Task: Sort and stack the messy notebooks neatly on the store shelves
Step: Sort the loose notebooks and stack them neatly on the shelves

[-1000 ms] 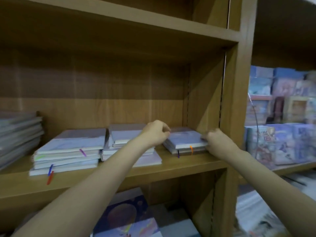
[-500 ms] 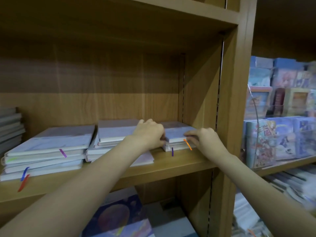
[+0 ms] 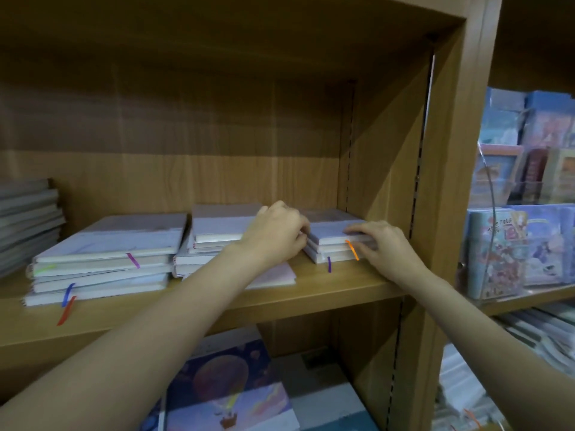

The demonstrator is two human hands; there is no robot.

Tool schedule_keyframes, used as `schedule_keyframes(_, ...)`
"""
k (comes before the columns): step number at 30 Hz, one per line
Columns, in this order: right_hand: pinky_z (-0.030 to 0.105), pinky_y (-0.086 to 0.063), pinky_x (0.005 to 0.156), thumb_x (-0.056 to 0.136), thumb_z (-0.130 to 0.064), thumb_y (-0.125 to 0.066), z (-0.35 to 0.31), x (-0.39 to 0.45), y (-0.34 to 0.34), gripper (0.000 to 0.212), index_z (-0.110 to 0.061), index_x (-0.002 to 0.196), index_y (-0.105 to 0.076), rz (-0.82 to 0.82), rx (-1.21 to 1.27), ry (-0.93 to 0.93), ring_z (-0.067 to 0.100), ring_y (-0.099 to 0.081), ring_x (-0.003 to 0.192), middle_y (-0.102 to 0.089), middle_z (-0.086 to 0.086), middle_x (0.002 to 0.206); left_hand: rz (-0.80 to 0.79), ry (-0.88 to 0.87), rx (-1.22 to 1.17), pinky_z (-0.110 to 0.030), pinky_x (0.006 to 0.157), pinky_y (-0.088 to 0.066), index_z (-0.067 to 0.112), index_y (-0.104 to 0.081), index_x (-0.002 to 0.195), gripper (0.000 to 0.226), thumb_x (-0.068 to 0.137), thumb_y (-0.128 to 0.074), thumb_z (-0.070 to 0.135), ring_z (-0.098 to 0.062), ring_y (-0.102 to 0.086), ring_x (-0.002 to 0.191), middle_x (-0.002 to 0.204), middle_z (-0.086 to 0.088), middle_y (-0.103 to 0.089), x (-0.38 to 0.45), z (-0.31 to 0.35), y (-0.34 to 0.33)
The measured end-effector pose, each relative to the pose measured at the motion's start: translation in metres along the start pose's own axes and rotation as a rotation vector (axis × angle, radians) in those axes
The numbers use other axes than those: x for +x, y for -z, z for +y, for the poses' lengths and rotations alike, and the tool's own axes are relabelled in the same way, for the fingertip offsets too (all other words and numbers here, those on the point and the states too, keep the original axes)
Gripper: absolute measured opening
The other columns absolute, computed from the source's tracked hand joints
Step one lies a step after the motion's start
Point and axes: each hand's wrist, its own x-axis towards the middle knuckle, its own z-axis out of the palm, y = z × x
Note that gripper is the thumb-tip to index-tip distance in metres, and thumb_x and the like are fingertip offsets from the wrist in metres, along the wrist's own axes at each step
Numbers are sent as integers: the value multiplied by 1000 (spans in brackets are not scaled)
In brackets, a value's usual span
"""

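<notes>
- Leftmost, at frame edge: grey stack of notebooks (image 3: 28, 222), lying flat on the wooden shelf (image 3: 199, 309).
- Next along: wide pale stack (image 3: 105, 259), flat, with purple, blue and orange-red ribbon markers hanging over its front edges.
- Then: middle stack (image 3: 217, 234), just beside the wide one, top books offset from those beneath.
- Over its right part: left hand (image 3: 277, 234), fingers curled, tips against the left edge of the small right-hand stack (image 3: 333, 241); whether gripping or only pressing, cannot tell.
- Small stack: near the shelf's right wall, orange and purple ribbons dangling in front.
- Right hand (image 3: 382, 244): fingers laid over the top book, thumb below at the front corner, pinching it.
- Far right: neighbouring shelf with colourful illustrated books (image 3: 510, 250).
- Below: balloon-picture cover (image 3: 230, 390).
</notes>
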Motion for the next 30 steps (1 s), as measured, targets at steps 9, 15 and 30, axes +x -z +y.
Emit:
schedule_keyframes(9,33,-39,96,89,-2,-56,-101,25,1,30,-11,117,-64,124,80,99,26,-54,111,-65,4,116,194,244,-61,-34,89,-35,17,-69,105,29,95,-43,25,-24,-54,105,110,0,-67,-89,-64,49)
schedule_keyframes(15,26,-28,97,92,-17,-57,-198,46,-32,26,-16,118,-63,-13,130,274,21,-49,119,-61,0,125,152,474,6,-34,98,-34,20,-66,111,25,93,-49,21,-22,-48,115,118,0,-63,-166,-131,82)
schedule_keyframes(30,27,-34,96,85,-53,-58,-258,68,-72,59,-25,136,-50,-367,-201,403,15,-46,127,-53,-8,137,237,1080,-1343,-24,76,-48,3,-61,85,32,101,-36,15,-18,-60,86,90,-12,-64,-212,-172,114)
